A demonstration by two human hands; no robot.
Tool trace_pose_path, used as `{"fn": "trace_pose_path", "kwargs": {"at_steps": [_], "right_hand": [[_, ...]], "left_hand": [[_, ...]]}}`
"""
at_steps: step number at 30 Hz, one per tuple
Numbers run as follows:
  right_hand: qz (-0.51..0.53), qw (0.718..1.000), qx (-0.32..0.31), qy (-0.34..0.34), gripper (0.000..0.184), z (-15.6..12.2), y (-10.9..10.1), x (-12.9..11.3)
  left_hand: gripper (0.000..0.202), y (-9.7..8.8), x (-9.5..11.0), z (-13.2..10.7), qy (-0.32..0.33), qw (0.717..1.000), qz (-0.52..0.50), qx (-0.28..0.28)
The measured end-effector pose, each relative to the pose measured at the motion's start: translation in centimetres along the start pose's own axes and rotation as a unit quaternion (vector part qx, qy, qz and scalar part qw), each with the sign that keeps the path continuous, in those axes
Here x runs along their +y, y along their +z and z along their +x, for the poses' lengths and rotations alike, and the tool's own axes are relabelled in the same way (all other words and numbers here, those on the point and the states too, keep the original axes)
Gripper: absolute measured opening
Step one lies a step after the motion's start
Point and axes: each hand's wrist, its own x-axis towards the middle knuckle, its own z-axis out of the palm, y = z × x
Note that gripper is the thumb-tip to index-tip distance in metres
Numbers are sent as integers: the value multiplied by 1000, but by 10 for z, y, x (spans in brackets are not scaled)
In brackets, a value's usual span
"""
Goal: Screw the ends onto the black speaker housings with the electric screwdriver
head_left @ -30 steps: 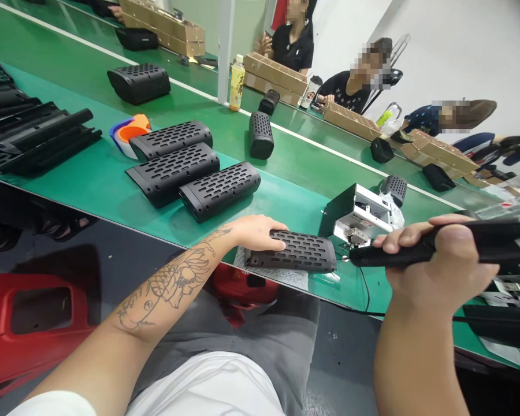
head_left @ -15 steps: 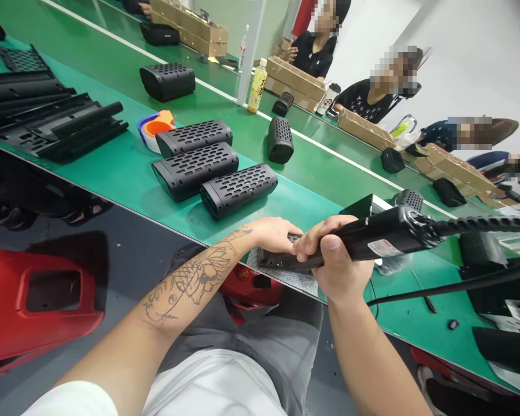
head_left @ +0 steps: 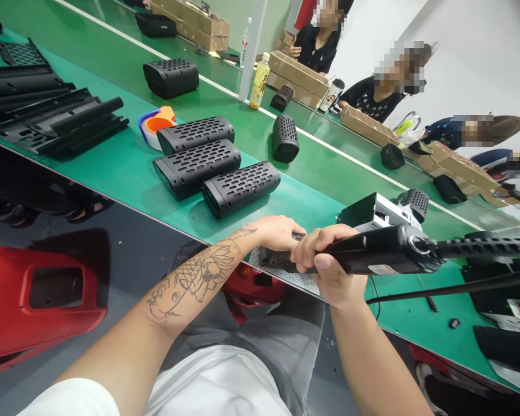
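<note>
My left hand (head_left: 277,232) lies over a black perforated speaker shell (head_left: 274,257) at the near edge of the green bench (head_left: 125,167), pressing it onto a grey foam pad (head_left: 301,280). Its fingers curl over the shell's top. My right hand (head_left: 329,266) is wrapped round a black electric screwdriver (head_left: 381,254), held nearly level over the shell's right end, so most of the shell is hidden. A coiled cable (head_left: 485,248) runs off to the right from the tool.
Three more black shells (head_left: 216,167) lie side by side left of my hands, next to tape rolls (head_left: 156,124). Black plastic parts (head_left: 47,112) are stacked far left. A metal box (head_left: 372,211) stands behind the screwdriver. Several seated people work across the belt among cardboard trays (head_left: 299,75).
My right hand has brought the screwdriver leftward from the right side onto the shell's right end. My left hand has stayed on the shell. The view shifted slightly left.
</note>
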Motion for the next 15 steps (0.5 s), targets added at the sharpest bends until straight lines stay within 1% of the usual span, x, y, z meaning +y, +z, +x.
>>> {"fn": "trace_pose_path", "kwargs": {"at_steps": [4, 7, 9, 10, 11, 12, 14, 15], "right_hand": [[-13, 1000, -10, 22, 28, -4, -2, 5], [-25, 999, 4, 27, 22, -5, -1, 2], [-16, 999, 34, 13, 22, -2, -7, -7], [-10, 998, 62, 3, 23, 0, -14, -14], [-8, 995, 99, -7, 23, 3, -24, -20], [-17, 989, 149, -20, 22, 7, -38, -27], [-67, 957, 276, -50, 13, 15, -76, -35], [-105, 930, 345, -72, 8, 19, -99, -37]], "left_hand": [[37, 2, -2, 5, 12, 1000, 17, 8], [38, 0, -1, 0, 0, 1000, 14, 6], [43, 0, -2, -12, 11, 999, 6, 43], [48, 2, -4, -20, 29, 997, 4, 66], [58, 5, -8, -29, 52, 995, 8, 87], [73, 10, -12, -38, 77, 992, 17, 103], [103, 22, -23, -55, 108, 986, 47, 115], [109, 30, -29, -62, 115, 984, 57, 124]]}}
